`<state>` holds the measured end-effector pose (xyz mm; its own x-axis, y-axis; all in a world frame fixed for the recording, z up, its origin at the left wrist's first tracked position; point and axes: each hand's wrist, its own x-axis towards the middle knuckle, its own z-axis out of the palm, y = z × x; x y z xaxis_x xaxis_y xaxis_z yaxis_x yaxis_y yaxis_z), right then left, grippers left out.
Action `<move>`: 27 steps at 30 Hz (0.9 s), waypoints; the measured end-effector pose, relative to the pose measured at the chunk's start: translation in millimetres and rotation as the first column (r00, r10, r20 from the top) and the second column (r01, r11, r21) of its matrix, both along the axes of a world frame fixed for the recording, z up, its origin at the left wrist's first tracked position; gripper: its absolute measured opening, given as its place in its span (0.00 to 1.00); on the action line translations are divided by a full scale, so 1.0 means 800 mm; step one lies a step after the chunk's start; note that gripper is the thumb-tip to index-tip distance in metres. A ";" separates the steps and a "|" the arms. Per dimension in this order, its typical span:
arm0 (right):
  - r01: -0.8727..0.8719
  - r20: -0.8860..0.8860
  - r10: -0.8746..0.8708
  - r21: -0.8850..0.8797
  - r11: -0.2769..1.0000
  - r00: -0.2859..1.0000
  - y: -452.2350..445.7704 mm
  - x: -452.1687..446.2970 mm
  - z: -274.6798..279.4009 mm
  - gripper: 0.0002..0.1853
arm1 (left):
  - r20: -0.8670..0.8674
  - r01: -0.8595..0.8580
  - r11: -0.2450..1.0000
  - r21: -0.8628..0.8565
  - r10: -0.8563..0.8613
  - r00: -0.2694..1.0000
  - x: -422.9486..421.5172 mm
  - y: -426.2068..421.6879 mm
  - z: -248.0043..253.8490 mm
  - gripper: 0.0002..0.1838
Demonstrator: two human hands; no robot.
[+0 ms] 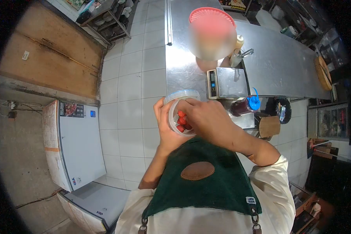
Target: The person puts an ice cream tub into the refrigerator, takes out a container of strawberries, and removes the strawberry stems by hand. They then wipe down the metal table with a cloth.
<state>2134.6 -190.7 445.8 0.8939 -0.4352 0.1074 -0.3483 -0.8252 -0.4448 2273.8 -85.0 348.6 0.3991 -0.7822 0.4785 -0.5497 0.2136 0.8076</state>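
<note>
My left hand [165,121] is wrapped around a clear round plastic tub [172,121], tilted so that its mouth faces me. Several red strawberries [181,121] lie inside it. My right hand [202,115] reaches over the rim with bent fingers, and its fingertips are hidden at the tub's mouth. Just beyond my hands, at the edge of the steel table [185,76], stands another clear plastic container [182,93], partly covered by the tub.
A digital scale [231,82] sits on the table, with a dark bottle with a blue cap [245,106] to its near right. Behind are a glass with metal utensils [235,59] and a pink basket [212,13]. White chest freezers [82,140] stand on the left.
</note>
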 end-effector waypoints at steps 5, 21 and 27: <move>0.063 0.091 -0.063 0.002 0.998 0.994 0.000 -0.007 -0.007 0.14 | 0.009 0.002 1.000 -0.003 -0.002 1.000 -0.001 0.000 0.005 0.56; -0.055 -0.163 0.045 -0.054 0.997 0.986 -0.007 -0.016 0.000 0.15 | -0.017 0.082 0.996 0.042 -0.081 0.997 -0.008 -0.005 0.002 0.55; -0.127 -0.145 0.117 -0.059 0.990 0.982 -0.016 -0.022 -0.003 0.16 | 0.068 0.091 0.994 0.061 -0.096 0.993 -0.002 -0.002 -0.002 0.56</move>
<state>2116.8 -203.4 443.4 0.9482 -0.3177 0.0020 -0.2982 -0.8919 -0.3400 2272.3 -86.9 346.7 0.2897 -0.8414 0.4562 -0.5856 0.2211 0.7798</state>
